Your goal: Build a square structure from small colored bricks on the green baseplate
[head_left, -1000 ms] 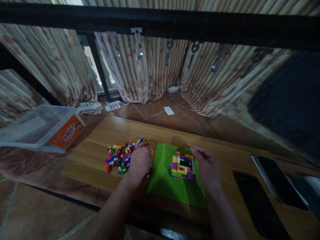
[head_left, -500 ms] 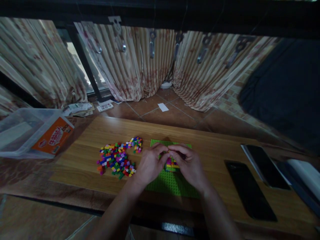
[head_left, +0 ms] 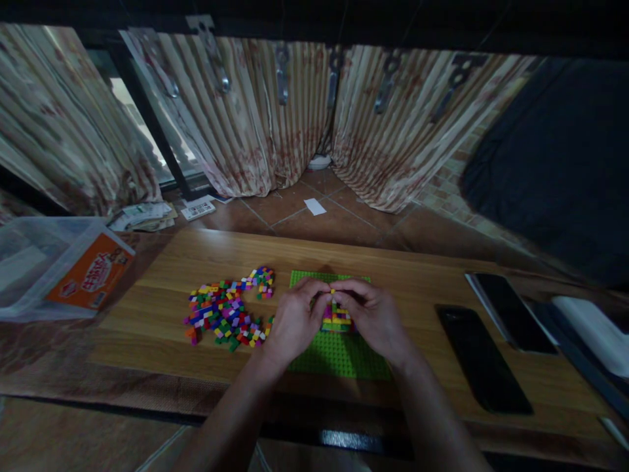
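Yellow brick (head_left: 333, 291) pinched between my left hand (head_left: 296, 319) and right hand (head_left: 374, 321), thumbs and forefingers meeting; both equally near. Half-hidden, the brick build (head_left: 337, 320) sits just under and on my side of those fingertips, long axis too covered to read. Wrists angle inward over the green baseplate (head_left: 339, 364). Loose bricks (head_left: 223, 314) left, curtains (head_left: 253, 147) beyond.

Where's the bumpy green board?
In the head view, the green board lies on the wooden table, right of the loose bricks, beneath the left hand and right hand.
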{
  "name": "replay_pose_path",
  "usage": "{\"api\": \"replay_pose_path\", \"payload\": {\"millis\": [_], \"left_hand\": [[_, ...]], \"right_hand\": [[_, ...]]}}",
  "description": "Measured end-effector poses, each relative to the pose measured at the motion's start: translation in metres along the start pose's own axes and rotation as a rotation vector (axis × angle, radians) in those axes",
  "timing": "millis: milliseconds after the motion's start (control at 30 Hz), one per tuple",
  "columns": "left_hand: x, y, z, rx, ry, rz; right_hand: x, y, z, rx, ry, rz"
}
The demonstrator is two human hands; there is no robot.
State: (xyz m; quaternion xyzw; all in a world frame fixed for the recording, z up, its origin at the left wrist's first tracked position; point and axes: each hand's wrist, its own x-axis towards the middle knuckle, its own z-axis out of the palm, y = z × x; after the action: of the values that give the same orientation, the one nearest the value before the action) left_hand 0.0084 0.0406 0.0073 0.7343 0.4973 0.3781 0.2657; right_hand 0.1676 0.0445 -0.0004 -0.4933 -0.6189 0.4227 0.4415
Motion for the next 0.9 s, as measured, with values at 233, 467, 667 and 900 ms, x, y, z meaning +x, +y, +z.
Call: {"api": "replay_pose_path", "payload": {"millis": [233,467,667,900], "left_hand": [[0.0,-0.006,0.002,0.086,0.006,-0.12],[0.0,-0.011,0.001,0.144,-0.016,-0.196],[-0.001,-0.013,0.002,0.158,-0.035,-0.197],[-0.001,-0.011,0.0,0.17,-0.052,-0.203]], "right_hand": [[0.003,0.001,-0.005,-0.228,0.155,-0.033],[0.01,0.015,0.0,-0.307,0.207,-0.089],[0.013,0.022,0.0,-0.267,0.168,-0.037],[0.013,0.022,0.0,-0.213,0.134,0.001]]}}
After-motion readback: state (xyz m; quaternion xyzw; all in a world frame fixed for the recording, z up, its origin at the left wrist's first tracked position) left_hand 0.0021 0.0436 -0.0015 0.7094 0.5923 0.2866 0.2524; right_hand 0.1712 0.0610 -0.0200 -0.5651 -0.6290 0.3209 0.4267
